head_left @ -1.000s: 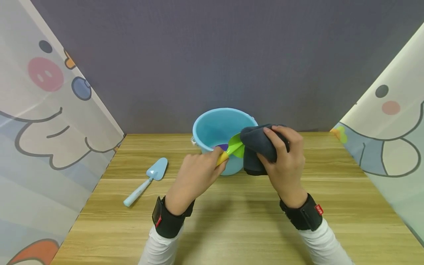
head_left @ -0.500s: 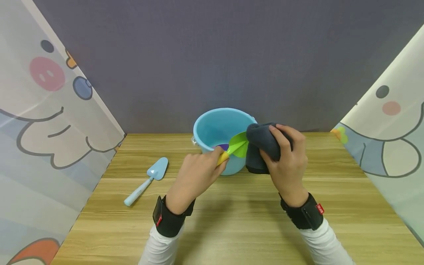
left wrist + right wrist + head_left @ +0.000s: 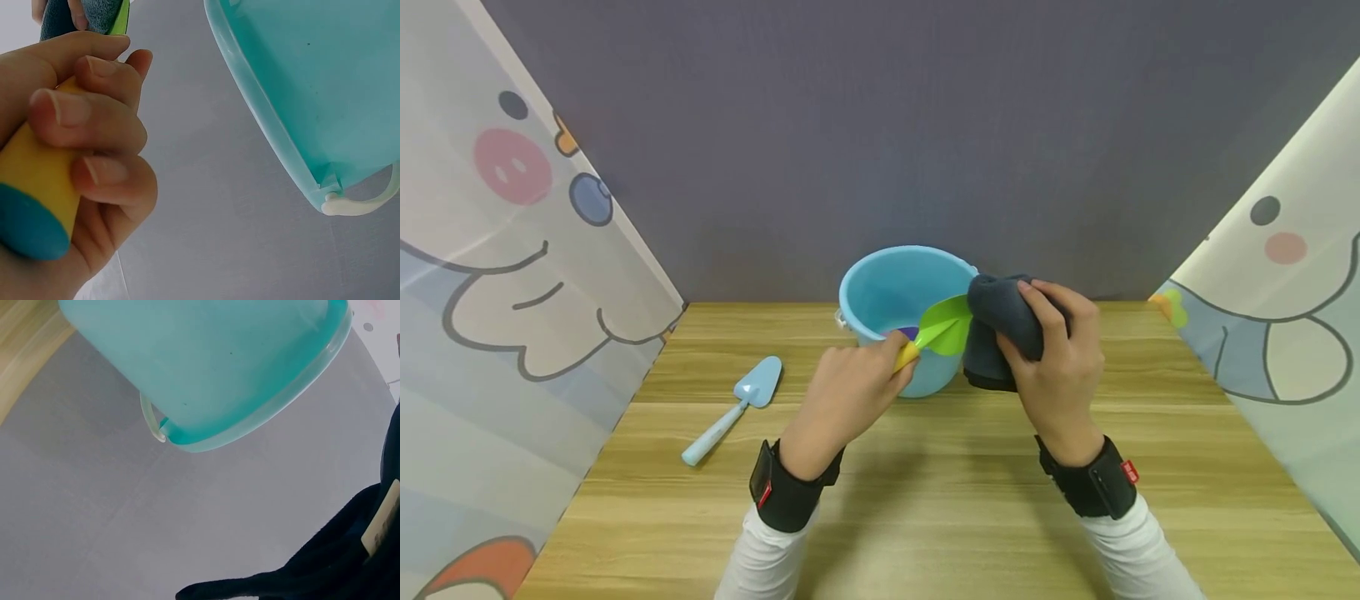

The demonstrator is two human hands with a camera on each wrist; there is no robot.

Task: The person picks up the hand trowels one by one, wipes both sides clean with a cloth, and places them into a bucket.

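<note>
My left hand [image 3: 852, 392] curls round the yellow handle [image 3: 44, 162] of a toy trowel with a green blade [image 3: 945, 327]; the handle's end is blue in the left wrist view. My right hand [image 3: 1060, 367] grips a folded dark grey cloth [image 3: 1006, 321], which overlaps the blade's tip in the head view. A pale label shows on the cloth [image 3: 331, 550] in the right wrist view. Behind both hands stands a light blue bucket [image 3: 880, 287], upright on the table, with something purple [image 3: 910, 332] partly seen inside it.
A light blue toy trowel [image 3: 733, 410] lies on the wooden table [image 3: 910, 508] to the left of the bucket. A dark grey panel [image 3: 865, 125] rises behind, and cartoon-printed sheets [image 3: 512, 242] flank both sides.
The cloth in my right hand has moved slightly right along the green blade, baring more of it. My left hand keeps its grip on the trowel, almost still.
</note>
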